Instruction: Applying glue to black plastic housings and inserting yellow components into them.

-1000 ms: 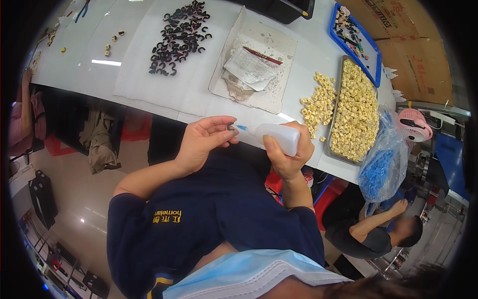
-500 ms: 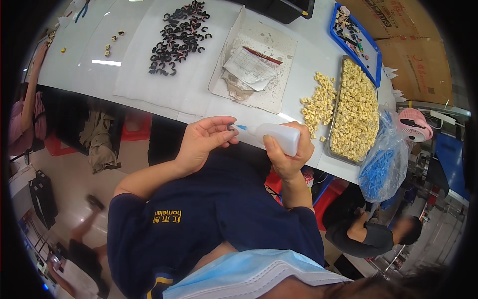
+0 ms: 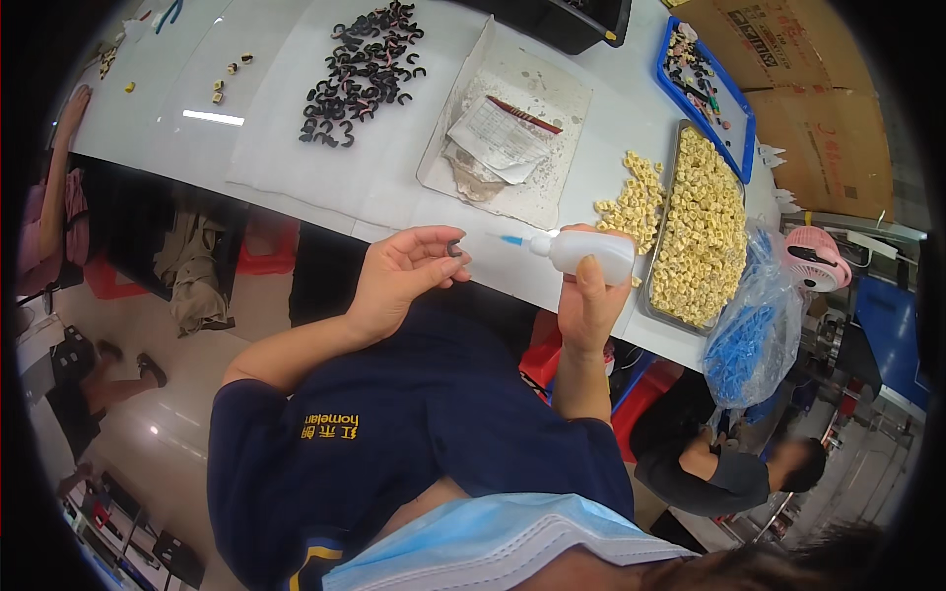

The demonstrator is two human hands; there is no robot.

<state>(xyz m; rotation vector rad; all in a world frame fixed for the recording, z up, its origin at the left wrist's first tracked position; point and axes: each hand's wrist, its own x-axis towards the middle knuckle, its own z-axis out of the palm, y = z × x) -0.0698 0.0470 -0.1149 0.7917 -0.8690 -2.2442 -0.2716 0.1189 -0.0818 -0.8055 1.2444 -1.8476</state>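
Between the thumb and fingers of my left hand [image 3: 406, 279] is a small dark C-shaped piece [image 3: 454, 248], held just off the table's front edge. My right hand [image 3: 593, 307] grips a white squeeze bottle [image 3: 594, 255], tipped nearly level. Its blue needle tip [image 3: 510, 239] points toward the dark piece, with a gap between them. Many similar black C-shaped pieces [image 3: 360, 74] lie spread on a white sheet [image 3: 271, 148]. Small pale yellow cube-like pieces [image 3: 631, 205] lie loose near my right hand, beside a tray [image 3: 647, 307] heaped with more of them.
A shallow off-white tray [image 3: 562, 128] holds papers and a red pen. Farther off stand a black bin [image 3: 581, 30] and a blue tray [image 3: 746, 158] of small parts. A plastic bag [image 3: 754, 325] and a pink fan [image 3: 816, 258] are at right. Another person's arm [image 3: 64, 143] reaches the table's left end.
The bottle has moved right, and its needle tip has come away from the dark piece. My left hand has stayed almost still, holding that piece.
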